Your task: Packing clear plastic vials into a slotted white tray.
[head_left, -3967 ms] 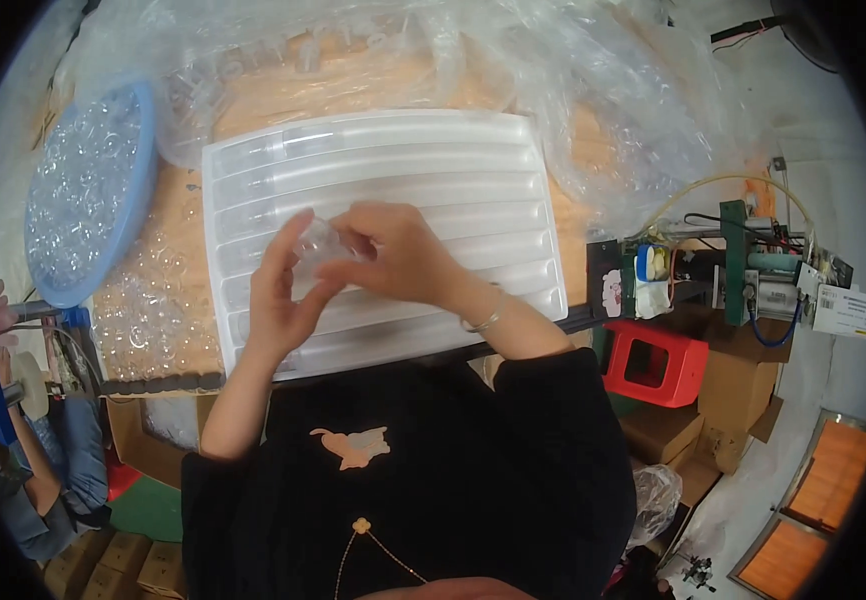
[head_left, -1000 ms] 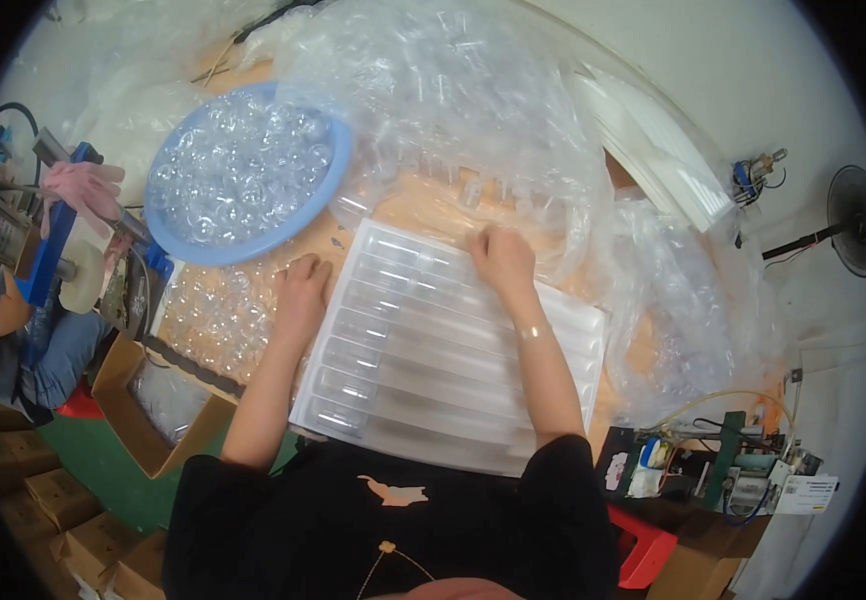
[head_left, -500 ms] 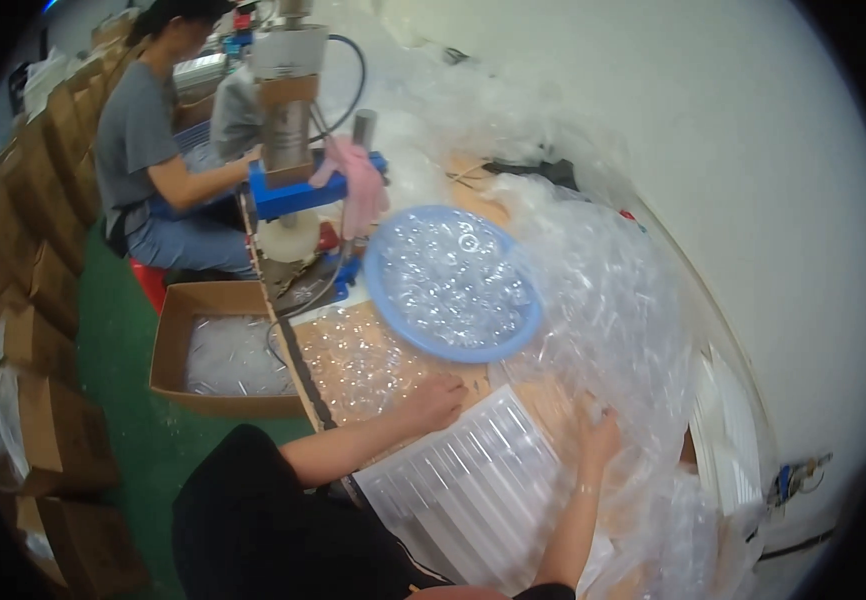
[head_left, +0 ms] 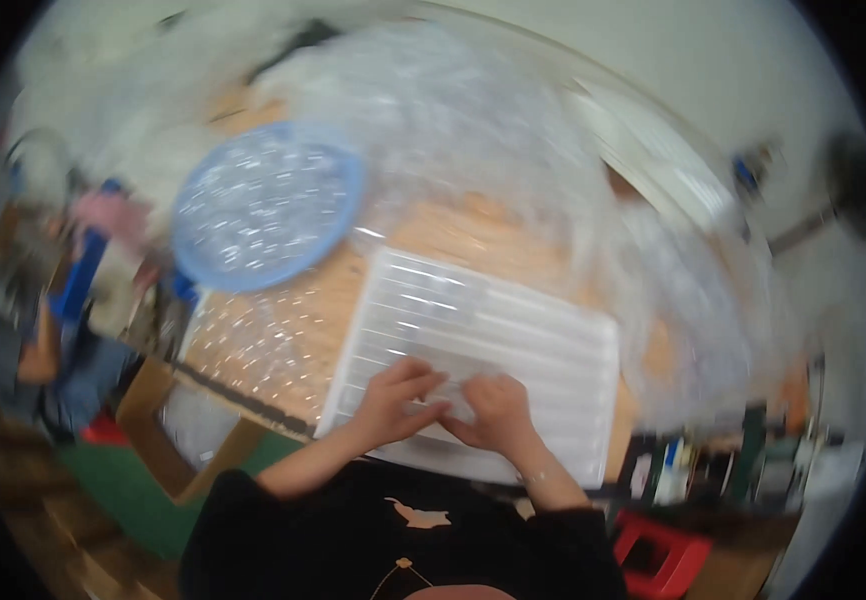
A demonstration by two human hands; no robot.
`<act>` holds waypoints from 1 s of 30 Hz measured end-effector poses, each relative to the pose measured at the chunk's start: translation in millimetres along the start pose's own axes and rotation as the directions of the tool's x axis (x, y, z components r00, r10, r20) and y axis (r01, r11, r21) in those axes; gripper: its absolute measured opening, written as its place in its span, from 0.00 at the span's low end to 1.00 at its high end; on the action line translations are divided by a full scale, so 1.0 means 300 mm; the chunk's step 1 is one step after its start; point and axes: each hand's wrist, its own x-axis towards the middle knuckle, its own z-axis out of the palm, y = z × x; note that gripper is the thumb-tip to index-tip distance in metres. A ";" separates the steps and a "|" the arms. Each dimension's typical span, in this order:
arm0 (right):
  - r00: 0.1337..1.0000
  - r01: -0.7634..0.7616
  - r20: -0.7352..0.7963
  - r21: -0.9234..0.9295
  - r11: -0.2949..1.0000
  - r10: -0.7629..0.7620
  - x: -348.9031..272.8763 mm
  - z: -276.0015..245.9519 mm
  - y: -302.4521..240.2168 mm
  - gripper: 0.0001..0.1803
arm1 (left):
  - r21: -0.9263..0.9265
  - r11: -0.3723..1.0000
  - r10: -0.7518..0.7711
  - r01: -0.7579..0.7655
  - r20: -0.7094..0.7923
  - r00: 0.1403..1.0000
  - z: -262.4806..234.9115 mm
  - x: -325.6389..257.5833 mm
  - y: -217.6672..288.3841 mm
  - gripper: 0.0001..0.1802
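Close together over the near part of a white ribbed tray are my left hand and my right hand. Both hands are closed, fingertips turned toward each other. A small see-through plastic piece shows between them, too blurred to make out its shape. Clear bands lie along the tray's rows toward its left side. Left of the tray, many small clear plastic pieces are spread on the tabletop. Beyond them stands a blue round basin filled with similar clear pieces.
Clear plastic bags heap along the back and right. A blue-framed press with a pink glove stands left, near another person's arm. A cardboard box sits below the table edge; a red stool is lower right.
My view has swung right, so the basin and press appear farther left. My hands, apart at the tray's far corners before, have come together over its near part.
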 end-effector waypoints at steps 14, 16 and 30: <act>0.966 -0.186 -0.146 0.190 0.964 0.215 -0.026 0.025 0.015 0.17 | -0.339 0.858 -0.387 0.385 0.064 0.920 0.093 0.003 -0.002 0.28; 0.967 -0.249 0.045 0.394 0.885 0.252 -0.059 -0.042 0.112 0.17 | -0.388 0.841 -0.369 0.378 0.101 0.924 0.093 0.009 0.016 0.28; 0.146 -0.964 -0.676 -0.262 -0.051 0.723 -0.541 -0.446 1.229 0.14 | -0.053 0.953 -0.288 0.298 0.141 0.947 -0.023 -0.096 -0.101 0.26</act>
